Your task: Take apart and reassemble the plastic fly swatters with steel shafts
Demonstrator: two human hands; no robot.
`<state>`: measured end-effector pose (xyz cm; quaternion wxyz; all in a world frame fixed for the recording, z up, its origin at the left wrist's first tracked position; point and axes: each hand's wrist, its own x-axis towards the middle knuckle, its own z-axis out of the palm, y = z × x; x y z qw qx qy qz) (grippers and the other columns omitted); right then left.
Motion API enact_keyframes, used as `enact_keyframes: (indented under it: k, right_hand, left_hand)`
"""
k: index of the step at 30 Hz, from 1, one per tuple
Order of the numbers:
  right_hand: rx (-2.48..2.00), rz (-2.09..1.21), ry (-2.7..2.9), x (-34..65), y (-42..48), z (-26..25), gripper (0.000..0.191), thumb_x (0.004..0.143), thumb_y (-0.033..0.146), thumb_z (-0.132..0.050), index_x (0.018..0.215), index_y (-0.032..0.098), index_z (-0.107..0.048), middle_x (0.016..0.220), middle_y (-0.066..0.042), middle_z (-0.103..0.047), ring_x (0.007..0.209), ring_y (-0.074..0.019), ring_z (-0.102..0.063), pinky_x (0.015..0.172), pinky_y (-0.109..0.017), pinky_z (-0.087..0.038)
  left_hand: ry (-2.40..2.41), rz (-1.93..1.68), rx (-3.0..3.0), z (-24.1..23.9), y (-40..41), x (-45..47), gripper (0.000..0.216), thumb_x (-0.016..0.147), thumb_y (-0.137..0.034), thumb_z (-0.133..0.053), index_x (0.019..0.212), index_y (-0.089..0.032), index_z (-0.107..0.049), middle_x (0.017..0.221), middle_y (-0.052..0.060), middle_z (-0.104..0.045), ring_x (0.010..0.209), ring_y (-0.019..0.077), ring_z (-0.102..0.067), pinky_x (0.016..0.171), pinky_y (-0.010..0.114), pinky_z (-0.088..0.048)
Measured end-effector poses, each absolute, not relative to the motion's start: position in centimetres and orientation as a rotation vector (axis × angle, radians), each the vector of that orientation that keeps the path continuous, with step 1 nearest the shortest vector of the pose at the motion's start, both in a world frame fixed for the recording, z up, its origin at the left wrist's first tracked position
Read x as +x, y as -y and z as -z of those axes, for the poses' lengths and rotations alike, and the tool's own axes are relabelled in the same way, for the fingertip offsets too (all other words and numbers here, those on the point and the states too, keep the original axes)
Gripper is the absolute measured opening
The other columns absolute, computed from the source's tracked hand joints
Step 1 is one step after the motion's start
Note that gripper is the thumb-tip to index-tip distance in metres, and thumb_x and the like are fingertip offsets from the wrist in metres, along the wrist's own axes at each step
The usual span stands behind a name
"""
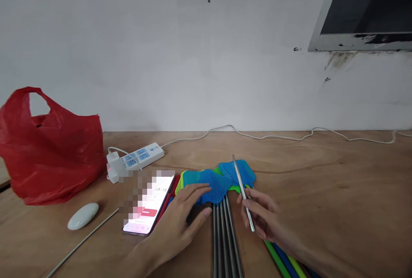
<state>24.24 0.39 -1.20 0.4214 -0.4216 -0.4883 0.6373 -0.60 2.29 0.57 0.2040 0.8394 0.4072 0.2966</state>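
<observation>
Held rod: a slim silver metal rod stands at a slant right of centre, its upper end crossing in front of the blue perforated heads and its lower end pointing toward the bottom edge.
Right hand: the right hand pinches that rod below its middle between thumb and fingers, probably so the long upper part can be angled freely.
Left hand: the left hand, at lower centre, grips nothing; fingers stretch over the blue mesh head, thumb spread apart. Contact is hard to judge, but the flat pose may serve to steady the pile.
Mesh heads: another blue mesh head lies right of the first, with lime edges showing among them; they look like flyswatter heads, overlapped perhaps to keep them compact.
Rod row: several grey metal rods lie side by side down to the bottom edge, seemingly lined up for easy reach.
Coloured tubes: green, blue and lime tubes run out at lower right, beneath the right forearm.
Phone: a lit smartphone lies face up left of the left hand, perhaps so its 19:16 display stays readable.
Worktop left: the wooden worktop also bears a red plastic bag, a white power strip and a white oval object.
</observation>
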Motion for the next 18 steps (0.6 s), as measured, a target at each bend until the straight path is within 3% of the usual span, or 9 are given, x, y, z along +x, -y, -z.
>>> enact_keyframes:
  k: [4,10,14,18]
  right_hand:
    - [-1.078,-1.412,1.182,24.6,-1.0,1.2,0.038,0.085,0.057,-0.061,0.094,0.02,-0.054,0.06,0.007,-0.058,0.031,-0.0025,-0.034,0.029,-0.015,-0.018]
    - [-1.126,-1.227,1.253,24.9,-1.1,1.8,0.038,0.089,0.053,-0.056,0.111,0.024,-0.044,0.055,0.009,-0.059,0.032,-0.0061,-0.037,0.031,-0.015,-0.024]
    - [-1.194,-1.165,1.369,25.1,-0.9,2.4,0.03,0.095,0.055,-0.047,0.094,0.024,-0.046,0.051,0.008,-0.057,0.031,-0.0067,-0.033,0.033,-0.019,-0.022]
    - [-1.235,-0.938,1.537,25.3,-1.0,2.8,0.034,0.096,0.047,-0.048,0.071,0.024,-0.042,0.053,0.007,-0.047,0.046,-0.01,-0.043,0.045,-0.022,-0.033]
  left_hand:
    - [-1.127,-0.459,2.668,-0.4,-2.4,-0.9,0.05,0.1,-0.048,-0.047,0.146,-0.028,-0.045,0.152,0.007,-0.047,0.141,0.0331,-0.04,0.113,0.061,-0.036]
    - [-1.339,-0.44,2.755,0.4,-2.5,-0.8,0.046,0.102,-0.045,-0.044,0.141,-0.022,-0.052,0.142,0.011,-0.057,0.13,0.035,-0.052,0.105,0.061,-0.045]
    - [-1.437,-0.559,2.742,1.0,-2.6,-0.9,0.039,0.1,-0.04,-0.048,0.132,-0.021,-0.059,0.131,0.011,-0.063,0.118,0.0343,-0.058,0.098,0.058,-0.049]
    - [-1.467,-0.63,2.724,1.2,-2.7,-1.0,0.034,0.098,-0.038,-0.05,0.126,-0.022,-0.061,0.125,0.011,-0.064,0.112,0.0335,-0.059,0.094,0.056,-0.049]
